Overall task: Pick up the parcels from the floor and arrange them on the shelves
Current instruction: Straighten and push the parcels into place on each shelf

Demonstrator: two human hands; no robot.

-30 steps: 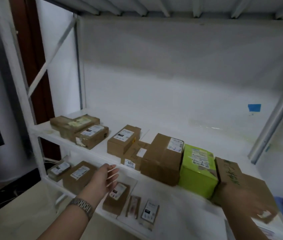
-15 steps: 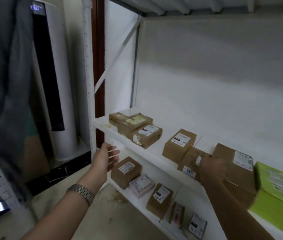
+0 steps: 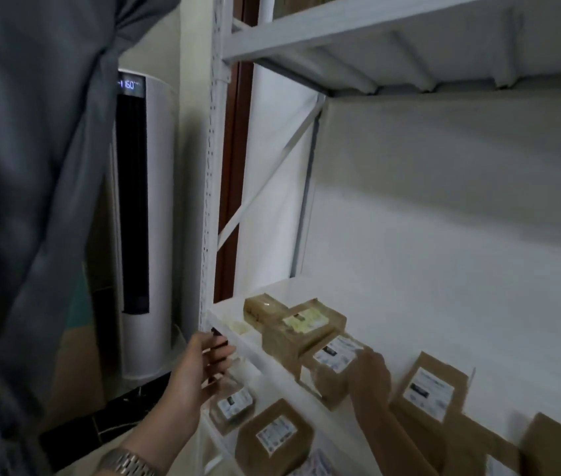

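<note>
Touching right hand (image 3: pixel 370 374) to labelled parcel (image 3: pixel 335 367) overhanging shelf edge (image 3: pixel 272 367), grip unclear; left hand (image 3: pixel 200 369) half-open, empty; a nudge could tip it off

The scene is dim and grainy, with soft, muted colour. The brightest area is the white shelf back (image 3: pixel 443 235) at 3 o'clock, shaded near its top. The grey fabric (image 3: pixel 31 166) at 9 o'clock is dark and blurred. Uprights bow at the edges.
</note>
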